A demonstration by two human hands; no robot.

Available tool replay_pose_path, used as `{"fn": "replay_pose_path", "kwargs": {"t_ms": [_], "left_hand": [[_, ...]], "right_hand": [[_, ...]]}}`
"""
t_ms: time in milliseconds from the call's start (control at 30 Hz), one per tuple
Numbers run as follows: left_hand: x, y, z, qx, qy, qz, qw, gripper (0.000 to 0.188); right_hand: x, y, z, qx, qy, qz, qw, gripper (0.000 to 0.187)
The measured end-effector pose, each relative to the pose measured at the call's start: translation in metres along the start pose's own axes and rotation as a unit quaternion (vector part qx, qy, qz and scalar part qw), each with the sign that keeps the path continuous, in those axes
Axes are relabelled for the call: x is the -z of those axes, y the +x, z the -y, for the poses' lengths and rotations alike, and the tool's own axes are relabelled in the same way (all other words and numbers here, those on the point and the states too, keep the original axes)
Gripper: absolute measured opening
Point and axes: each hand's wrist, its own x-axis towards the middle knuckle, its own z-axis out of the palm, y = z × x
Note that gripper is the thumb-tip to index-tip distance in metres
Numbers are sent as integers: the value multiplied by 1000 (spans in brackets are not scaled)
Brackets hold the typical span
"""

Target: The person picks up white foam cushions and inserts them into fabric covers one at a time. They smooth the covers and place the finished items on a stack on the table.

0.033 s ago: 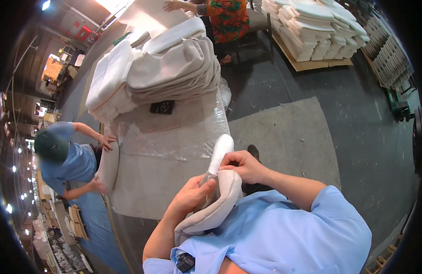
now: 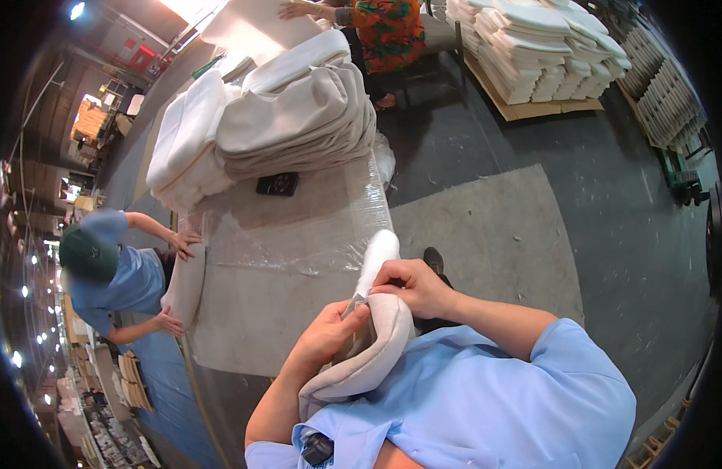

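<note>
Beside the near end of the desk (image 2: 259, 313), a person in a thin blue shirt (image 2: 494, 391) held a soft cloth cover (image 2: 361, 371) and a fluffy white pad (image 2: 379, 254). The cover was thick and bendy, like a long curved pillow. The pad looked puffy, with a round end. On the desk, clear plastic (image 2: 318, 246) lay shiny and wrinkled. Farther back sat a floppy pile of pale covers (image 2: 291, 129), next to plump white pads (image 2: 191, 121) and a flat black thing (image 2: 277, 184).

The cover was between the two hands, close to the shirt. The left hand (image 2: 330, 332) held its left side, with the thumb on the front and the other fingers mostly hidden behind. The right hand (image 2: 414, 285) was at the top, its fingers curled close together in a narrow pinch where the cover met the pad. The pad poked up past both hands. I cannot tell how far down inside the cover it went.

The cover was pale beige, with a seam running along its bent side. Its low end curled near the left forearm. The pad was bright white and leaned a little.

Across the desk, a co-worker (image 2: 126, 270) in blue had both hands at another pale piece (image 2: 187, 285).
</note>
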Motion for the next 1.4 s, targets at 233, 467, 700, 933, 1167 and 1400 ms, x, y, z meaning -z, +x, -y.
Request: {"fn": "replay_pose_path", "kwargs": {"t_ms": [233, 467, 700, 933, 1167, 1400], "left_hand": [[-6, 2, -13, -17, -32, -13, 999, 32], [-23, -13, -27, -46, 5, -42, 998, 18], [-15, -18, -45, 4, 144, -7, 989, 20], [-19, -7, -41, -66, 170, 18, 983, 24], [-17, 11, -42, 54, 190, -31, 980, 24], [-36, 20, -61, -45, 380, -44, 923, 24]], "right_hand": [[-13, 1, 6, 191, -125, -57, 972, 12], [27, 0, -3, -185, 200, 217, 937, 44], [16, -6, -27, -157, 266, 234, 922, 14], [-9, -27, -24, -75, 308, 25, 948, 26], [-12, -34, -3, 15, 44, -66, 997, 28], [-7, -34, 9, 89, -81, -88, 989, 24]]}}
